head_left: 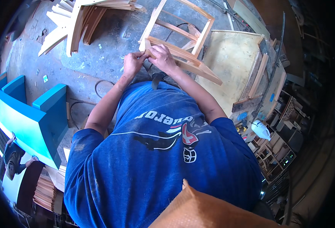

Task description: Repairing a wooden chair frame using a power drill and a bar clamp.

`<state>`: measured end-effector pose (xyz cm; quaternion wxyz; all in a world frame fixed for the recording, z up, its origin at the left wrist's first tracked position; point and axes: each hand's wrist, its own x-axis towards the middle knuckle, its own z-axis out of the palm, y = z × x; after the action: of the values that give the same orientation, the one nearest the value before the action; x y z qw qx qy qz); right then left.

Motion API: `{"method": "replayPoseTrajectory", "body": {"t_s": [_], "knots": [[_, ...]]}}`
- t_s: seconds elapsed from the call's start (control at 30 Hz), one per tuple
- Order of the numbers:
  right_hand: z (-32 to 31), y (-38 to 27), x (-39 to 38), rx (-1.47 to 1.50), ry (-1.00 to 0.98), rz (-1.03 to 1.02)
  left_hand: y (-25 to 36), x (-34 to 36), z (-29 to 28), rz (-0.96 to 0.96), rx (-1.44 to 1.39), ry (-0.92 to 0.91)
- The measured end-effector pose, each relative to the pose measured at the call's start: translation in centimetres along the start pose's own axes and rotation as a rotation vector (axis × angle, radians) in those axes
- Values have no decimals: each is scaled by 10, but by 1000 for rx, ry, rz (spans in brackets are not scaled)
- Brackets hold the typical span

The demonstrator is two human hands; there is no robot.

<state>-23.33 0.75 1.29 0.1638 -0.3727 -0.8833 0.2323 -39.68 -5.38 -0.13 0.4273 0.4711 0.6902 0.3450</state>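
Wooden frame point(204, 37) beyond the blue shirt point(220, 163), near corner at both hands. Right hand point(162, 59) curls around wood there, fingers gripping; left hand point(134, 62) just beside, can't tell whether closed on anything. Steady right grip, light left pressure probably works best. Right of frame: pale panel point(228, 57). Contact hidden by knuckles; frame's top cut off.

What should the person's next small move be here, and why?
Probably a slight, careful press with the left hand while the right hand steadies the pale, open-sided wooden frame: both hands meet at its near-left corner, fingertips close together. Exactly what they pinch is too small to tell.
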Motion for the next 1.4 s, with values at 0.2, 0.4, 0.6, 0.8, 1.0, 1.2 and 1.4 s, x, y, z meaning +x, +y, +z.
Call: {"method": "replayPoseTrajectory", "body": {"t_s": [0.2,0.4,0.6,0.8,1.0,1.2,1.4], "knots": [[0,-2,-2,7,14,-8,3,0,-1,23,23,17],[13,3,-5,30,48,-65,-5,1,1,-59,108,-16],[25,25,-18,-7,133,-148,3,12,8,-58,149,-114],[17,12,-20,-130,-31,-20,10,6,16,-44,147,-60],[-49,24,-48,79,477,30,2,11,12,-175,71,-116],[-189,156,-285,51,1299,813,5,12,16,-317,-97,-91],[-251,257,-619,-584,1079,1713,-9,29,4,-205,377,-265]]}}
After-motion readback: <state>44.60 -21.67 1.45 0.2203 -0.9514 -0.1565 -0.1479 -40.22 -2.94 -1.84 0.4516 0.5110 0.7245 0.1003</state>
